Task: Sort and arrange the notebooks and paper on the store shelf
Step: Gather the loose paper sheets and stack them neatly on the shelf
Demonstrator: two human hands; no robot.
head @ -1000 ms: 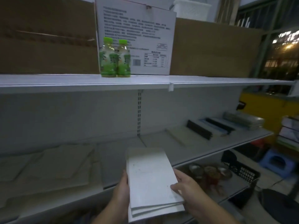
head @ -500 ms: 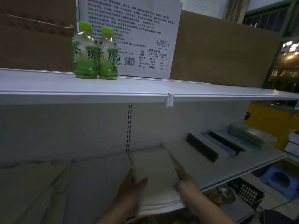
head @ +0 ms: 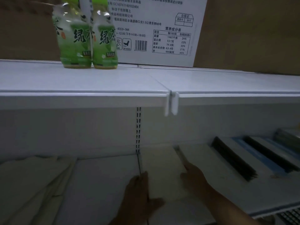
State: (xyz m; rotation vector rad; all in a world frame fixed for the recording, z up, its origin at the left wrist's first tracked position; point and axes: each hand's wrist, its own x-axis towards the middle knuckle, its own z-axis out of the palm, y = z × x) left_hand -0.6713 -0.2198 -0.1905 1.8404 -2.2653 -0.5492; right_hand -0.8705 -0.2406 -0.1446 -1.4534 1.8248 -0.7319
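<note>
A stack of white notebooks [head: 164,174] lies flat on the lower white shelf [head: 100,184], just right of the slotted upright. My left hand [head: 139,197] grips its left edge with the thumb on top. At the stack's right edge my right hand [head: 194,181] holds on, one finger stretched along the side. Pale sheets of paper [head: 32,184] lie fanned at the left of the same shelf. To the right are white notebooks with black spines [head: 233,159], laid in overlapping rows.
The upper shelf [head: 227,98] overhangs close above the hands. On it stand two green tea bottles [head: 76,39], a white printed carton [head: 155,30] and brown cardboard boxes [head: 253,33]. A black wire basket [head: 290,215] shows below at the right.
Both hands have carried the notebook stack forward and down onto the lower shelf. The view has moved in much closer to the shelves.
</note>
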